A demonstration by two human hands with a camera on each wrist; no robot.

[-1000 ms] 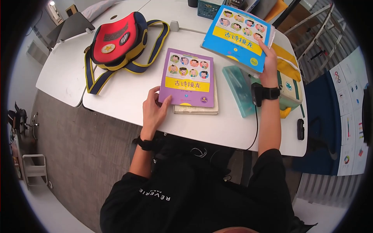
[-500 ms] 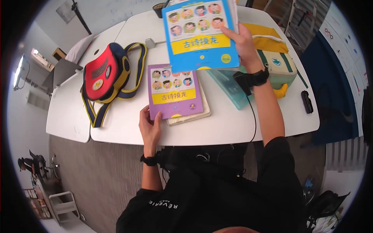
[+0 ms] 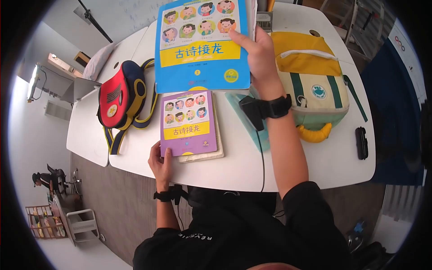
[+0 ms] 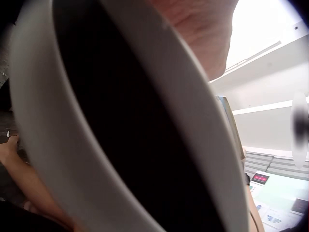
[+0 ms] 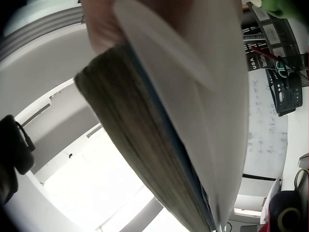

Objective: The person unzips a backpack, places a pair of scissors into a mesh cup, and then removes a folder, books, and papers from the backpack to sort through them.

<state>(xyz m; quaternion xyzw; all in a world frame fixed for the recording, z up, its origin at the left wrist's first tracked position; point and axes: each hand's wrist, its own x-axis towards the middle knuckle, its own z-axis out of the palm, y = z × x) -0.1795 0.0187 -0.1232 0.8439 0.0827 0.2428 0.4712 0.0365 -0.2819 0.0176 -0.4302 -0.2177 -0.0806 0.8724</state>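
In the head view my right hand (image 3: 261,56) grips a blue book (image 3: 202,67) by its right edge, thumb across the front cover. That book is held up above the table, its lower edge close to the top of a purple book (image 3: 186,144). My left hand (image 3: 160,166) pinches the purple book's lower left corner, thumb on the cover. Beneath the purple book lies another book with pale page edges (image 3: 202,157). The right wrist view shows the blue book's thick, worn pages (image 5: 140,125) from the side. A pale curved band covers much of the left wrist view.
A red and navy bag (image 3: 119,96) with straps lies to the left. A teal case (image 3: 245,119) sits partly under my right wrist. Right of it stands a yellow, cream and green bag (image 3: 310,85), with a small black case (image 3: 361,143) near the white table's (image 3: 315,166) right edge.
My right hand has brought the blue book leftward from over the teal case to above the purple book, and it looks larger now. My left hand keeps its hold; the head view has shifted.
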